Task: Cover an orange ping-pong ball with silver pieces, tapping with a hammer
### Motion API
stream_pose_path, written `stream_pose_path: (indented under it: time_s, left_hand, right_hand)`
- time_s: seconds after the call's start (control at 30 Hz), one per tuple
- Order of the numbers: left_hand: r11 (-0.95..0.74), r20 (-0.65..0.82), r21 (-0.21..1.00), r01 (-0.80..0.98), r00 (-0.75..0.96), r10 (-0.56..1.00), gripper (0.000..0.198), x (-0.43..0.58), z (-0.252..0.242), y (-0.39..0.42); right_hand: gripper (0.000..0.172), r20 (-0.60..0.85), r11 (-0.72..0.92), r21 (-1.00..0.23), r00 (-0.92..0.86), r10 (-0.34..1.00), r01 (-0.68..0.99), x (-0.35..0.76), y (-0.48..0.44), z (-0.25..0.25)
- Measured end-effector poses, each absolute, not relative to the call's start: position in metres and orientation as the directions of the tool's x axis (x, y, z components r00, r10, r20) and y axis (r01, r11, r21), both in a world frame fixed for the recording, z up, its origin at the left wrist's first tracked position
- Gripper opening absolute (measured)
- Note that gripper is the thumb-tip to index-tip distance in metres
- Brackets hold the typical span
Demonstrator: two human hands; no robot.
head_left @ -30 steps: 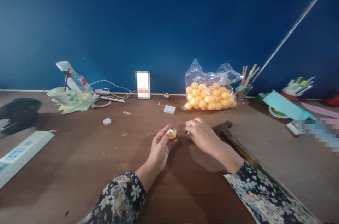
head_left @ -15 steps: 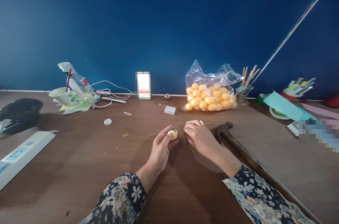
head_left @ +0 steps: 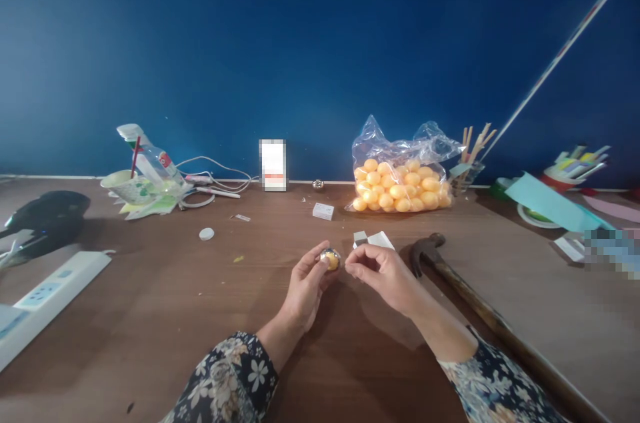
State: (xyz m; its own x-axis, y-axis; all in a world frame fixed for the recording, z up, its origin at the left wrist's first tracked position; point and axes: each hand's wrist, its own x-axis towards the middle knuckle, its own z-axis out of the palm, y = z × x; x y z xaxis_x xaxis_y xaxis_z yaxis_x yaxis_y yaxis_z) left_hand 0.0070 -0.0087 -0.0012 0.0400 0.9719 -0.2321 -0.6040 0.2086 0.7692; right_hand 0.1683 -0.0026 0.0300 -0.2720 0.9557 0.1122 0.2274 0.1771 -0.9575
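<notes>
My left hand (head_left: 306,279) is closed on a small round silver-and-yellow object (head_left: 331,259), held between thumb and fingers above the table. Close by on the right, my right hand (head_left: 377,271) has thumb and index finger pinched together, a small gap away from that object; whatever lies in the pinch is too small to make out. Just behind the right hand are a small white box piece (head_left: 360,237) and a white card-like piece (head_left: 382,240), partly covered by the fingers. A hammer (head_left: 465,289) with a wooden handle lies to the right of the right forearm.
Toward the wall stand a clear bag of yellow-orange balls (head_left: 397,186), a small white box (head_left: 323,211) and a little silver ring-shaped item (head_left: 318,185). A white cap (head_left: 207,234) and a power strip (head_left: 53,299) lie left. Sticks stand in a glass (head_left: 467,173) at the back right.
My right hand has drawn back from the white pieces, uncovering more of them, and its fingers are now pinched. My left hand keeps its hold. The view has shifted slightly.
</notes>
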Motion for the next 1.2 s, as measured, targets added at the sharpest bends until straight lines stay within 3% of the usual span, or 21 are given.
stream_pose_path:
  time_s: [0.13,0.23,0.43,0.8,0.97,1.2]
  left_hand:
    - [0.209,-0.222,0.797,-0.567,0.048,0.974,0.043,0.007,-0.004,-0.009]
    - [0.210,-0.213,0.805,-0.554,0.060,0.975,0.045,0.008,-0.005,-0.009]
    - [0.223,-0.228,0.818,-0.531,0.057,0.972,0.045,0.008,-0.003,-0.011]
    - [0.239,-0.218,0.843,-0.481,0.101,0.971,0.052,0.009,-0.003,-0.011]
    - [0.219,-0.191,0.867,-0.447,0.107,0.976,0.054,0.011,0.000,-0.013]
    - [0.182,-0.160,0.898,-0.401,0.088,0.983,0.052,0.012,-0.001,-0.013]
  right_hand:
    - [0.030,-0.032,-0.040,-0.999,-0.204,0.979,-0.034,0.166,-0.004,0.022]
    - [0.032,-0.083,-0.103,-0.990,-0.187,0.979,-0.100,0.163,-0.005,0.021]
    - [0.033,-0.068,-0.079,-0.991,-0.101,0.993,-0.111,0.161,-0.007,0.022]
    - [0.028,-0.085,-0.109,-0.982,-0.160,0.984,-0.153,0.159,-0.008,0.013]
    - [0.021,0.013,0.003,-0.997,-0.127,0.992,-0.080,0.158,-0.009,0.012]
    - [0.018,0.016,0.010,-0.996,-0.073,0.997,-0.085,0.160,-0.009,0.010]
